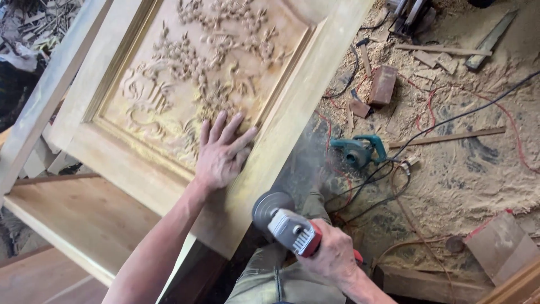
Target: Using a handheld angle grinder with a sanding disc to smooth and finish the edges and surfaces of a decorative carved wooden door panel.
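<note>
The person's left hand point(220, 152) lies flat, fingers spread, grasping nothing, on the carved wooden door panel point(197, 73), at the lower right corner of its flower relief. The right hand point(333, 256) is clenched around the body of a red and grey angle grinder point(287, 224), whose disc meets the panel's lower right edge, with dust rising beside it. On the sawdust-covered floor point(478, 174) beyond that edge lie a teal blower point(360, 151), cables and wood offcuts.

No packages, labels, signs or screens show anywhere in this sawdust-strewn workshop view.
</note>
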